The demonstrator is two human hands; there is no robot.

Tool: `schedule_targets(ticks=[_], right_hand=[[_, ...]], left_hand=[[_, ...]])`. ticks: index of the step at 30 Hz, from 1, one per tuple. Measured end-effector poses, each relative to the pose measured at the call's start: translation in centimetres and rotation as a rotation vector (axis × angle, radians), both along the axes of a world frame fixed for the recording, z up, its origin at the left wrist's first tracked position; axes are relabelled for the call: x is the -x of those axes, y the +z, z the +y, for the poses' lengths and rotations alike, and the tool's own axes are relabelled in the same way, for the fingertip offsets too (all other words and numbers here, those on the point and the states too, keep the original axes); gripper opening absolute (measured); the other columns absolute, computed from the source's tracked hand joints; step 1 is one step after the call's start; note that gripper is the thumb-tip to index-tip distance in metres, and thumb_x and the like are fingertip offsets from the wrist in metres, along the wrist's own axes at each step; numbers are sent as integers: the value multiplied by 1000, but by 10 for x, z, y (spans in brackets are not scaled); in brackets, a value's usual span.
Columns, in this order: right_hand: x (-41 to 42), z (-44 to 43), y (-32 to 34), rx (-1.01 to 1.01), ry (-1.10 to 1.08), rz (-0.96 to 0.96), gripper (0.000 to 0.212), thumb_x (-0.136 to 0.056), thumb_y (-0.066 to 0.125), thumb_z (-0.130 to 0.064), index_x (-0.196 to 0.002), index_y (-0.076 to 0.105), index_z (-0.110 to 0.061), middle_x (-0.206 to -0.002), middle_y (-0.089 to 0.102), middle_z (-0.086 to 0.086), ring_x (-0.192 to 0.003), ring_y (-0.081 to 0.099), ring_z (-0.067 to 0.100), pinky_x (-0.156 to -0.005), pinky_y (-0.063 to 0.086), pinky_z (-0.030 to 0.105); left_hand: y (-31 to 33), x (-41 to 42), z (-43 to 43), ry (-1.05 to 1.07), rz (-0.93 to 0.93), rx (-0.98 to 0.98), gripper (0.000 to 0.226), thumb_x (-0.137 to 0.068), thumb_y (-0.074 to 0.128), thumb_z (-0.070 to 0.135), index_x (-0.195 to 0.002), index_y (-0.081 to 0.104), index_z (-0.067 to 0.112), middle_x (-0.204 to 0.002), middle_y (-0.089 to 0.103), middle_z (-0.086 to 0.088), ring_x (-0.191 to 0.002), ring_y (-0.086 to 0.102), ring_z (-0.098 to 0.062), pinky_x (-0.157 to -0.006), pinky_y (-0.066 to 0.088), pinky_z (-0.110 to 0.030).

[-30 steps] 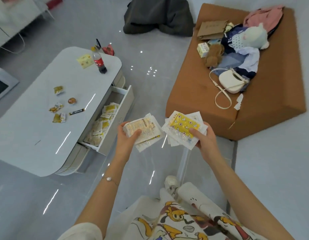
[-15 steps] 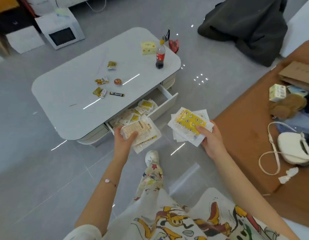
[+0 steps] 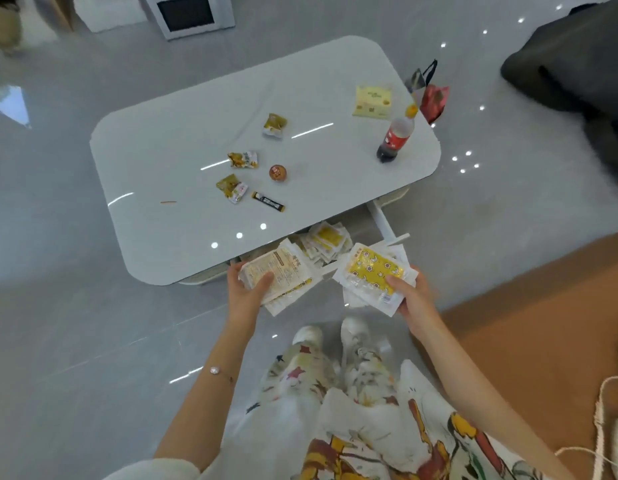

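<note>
Left stack [image 3: 279,275] of flat pkts, printed back up, sits in the left hand [image 3: 246,296], thumb on top and fingers curled under, so it's gripped. Right stack [image 3: 373,277], yellow star-print face up, is gripped the same way by the right hand [image 3: 413,299]. Both stacks are held in the air at the near edge of the table [image 3: 162,150], over the open drawer [image 3: 387,226], and hide most of it. Loose pkts [image 3: 324,239] show in the drawer btwn the stacks and the tabletop; count unclear. Print on the pkts is too small to read. On the table: bottle [image 3: 395,135] far right, wrappers [image 3: 243,159] mid, dark stick [image 3: 268,201] nearer. Sofa [image 3: 543,306] at right and a white bag [image 3: 617,441] on it are cut off by the frame edge.
</note>
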State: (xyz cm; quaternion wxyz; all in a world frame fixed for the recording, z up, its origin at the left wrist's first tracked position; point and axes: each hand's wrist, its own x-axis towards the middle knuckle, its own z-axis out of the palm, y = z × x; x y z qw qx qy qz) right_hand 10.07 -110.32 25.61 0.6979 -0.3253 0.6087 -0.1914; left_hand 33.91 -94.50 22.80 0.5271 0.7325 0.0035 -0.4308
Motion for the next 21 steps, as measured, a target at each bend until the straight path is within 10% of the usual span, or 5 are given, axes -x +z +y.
schedule_targets(ticks=[13,21], right_hand=[[-91,-122,-368,-152,202,117,33,-88,61,0,-116,55,-16,-107,68,5,-100,66,25,-79,56,41],[-123,-173,-474,-82,95,135,29,-90,53,5,-113,57,-12,-100,65,6,-92,66,21,-81,55,39]], left_hand=[[-351,-28,-61,368,174,-227,58,-85,71,16,-131,36,18,-123,56,-9,-106,63,-27,-74,57,-37],[-444,-45,-97,312,90,-301,79,-74,79,32,-138,33,26,-138,48,-4,-122,53,-26,-101,47,-46]])
